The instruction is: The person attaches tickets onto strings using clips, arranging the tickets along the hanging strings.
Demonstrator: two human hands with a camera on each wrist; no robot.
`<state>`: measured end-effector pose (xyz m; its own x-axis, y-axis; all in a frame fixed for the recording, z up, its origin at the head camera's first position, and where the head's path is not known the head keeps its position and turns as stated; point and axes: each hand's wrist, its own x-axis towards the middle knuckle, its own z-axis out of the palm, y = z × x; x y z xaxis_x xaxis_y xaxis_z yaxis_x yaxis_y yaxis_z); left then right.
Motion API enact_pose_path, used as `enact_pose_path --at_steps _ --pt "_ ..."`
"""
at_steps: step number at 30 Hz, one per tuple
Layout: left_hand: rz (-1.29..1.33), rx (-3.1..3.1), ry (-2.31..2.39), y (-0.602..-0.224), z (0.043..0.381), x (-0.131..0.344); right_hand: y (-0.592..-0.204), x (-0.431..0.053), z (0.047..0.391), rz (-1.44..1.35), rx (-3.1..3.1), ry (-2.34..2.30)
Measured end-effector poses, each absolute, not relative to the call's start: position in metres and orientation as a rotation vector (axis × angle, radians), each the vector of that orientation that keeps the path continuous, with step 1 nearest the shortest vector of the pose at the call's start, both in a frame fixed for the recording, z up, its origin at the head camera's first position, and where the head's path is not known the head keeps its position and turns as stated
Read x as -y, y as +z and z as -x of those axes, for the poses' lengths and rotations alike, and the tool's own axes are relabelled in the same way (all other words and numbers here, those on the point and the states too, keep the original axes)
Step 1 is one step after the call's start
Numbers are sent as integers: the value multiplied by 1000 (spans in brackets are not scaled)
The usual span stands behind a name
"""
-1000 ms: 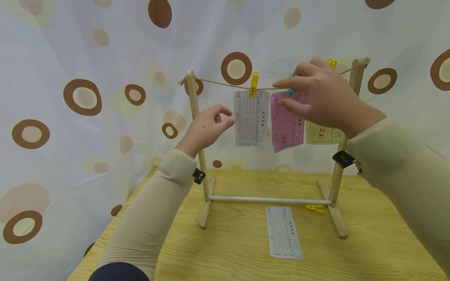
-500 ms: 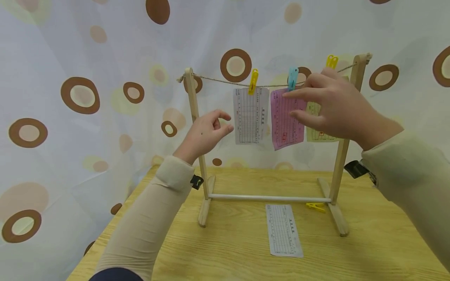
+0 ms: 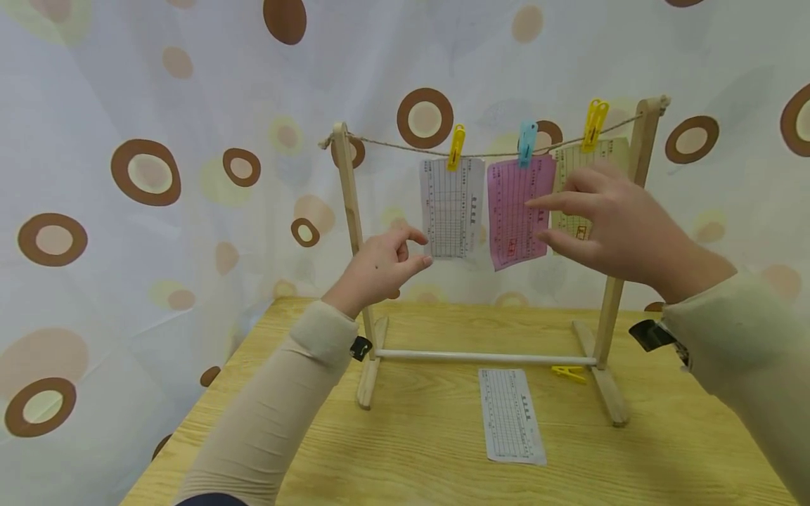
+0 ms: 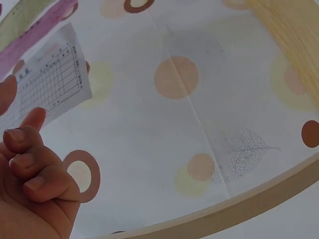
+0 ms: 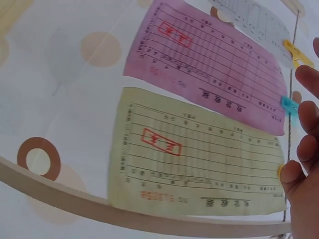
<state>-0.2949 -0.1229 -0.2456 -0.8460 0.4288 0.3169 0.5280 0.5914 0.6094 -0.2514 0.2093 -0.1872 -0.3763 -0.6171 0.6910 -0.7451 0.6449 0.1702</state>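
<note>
My left hand point(image 3: 382, 270) hovers beside the lower left edge of a white receipt slip point(image 3: 451, 211), fingers loosely bent, nothing held. That slip hangs from the rope point(image 3: 392, 146) by a yellow clothespin point(image 3: 455, 149). My right hand point(image 3: 616, 225) is in front of the yellow-green slip point(image 3: 614, 151) and overlaps the pink slip's point(image 3: 515, 197) right edge, thumb and forefinger apart with nothing between them. A blue clothespin point(image 3: 526, 144) holds the pink slip; a yellow clothespin point(image 3: 595, 125) holds the yellow-green one. The right wrist view shows the yellow-green slip point(image 5: 199, 154) almost whole.
The rope is strung between two wooden posts point(image 3: 348, 190), joined low by a white rod point(image 3: 481, 357). On the wooden table point(image 3: 405, 450) lie another white slip point(image 3: 511, 416) and a loose yellow clothespin point(image 3: 568, 374). A patterned curtain point(image 3: 190, 105) hangs behind.
My right hand has moved down and right, away from the blue clothespin, uncovering it and the yellow one. My left hand has dropped lower. The hanging slips stay in place.
</note>
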Motion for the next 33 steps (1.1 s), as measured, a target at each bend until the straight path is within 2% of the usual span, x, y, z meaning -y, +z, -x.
enact_pose_path --at_steps 9,33 --pt "825 2683 -944 -262 291 123 -210 -216 249 -991 2213 252" --pt "961 2780 -970 -313 278 92 -314 -230 241 -876 2373 447"
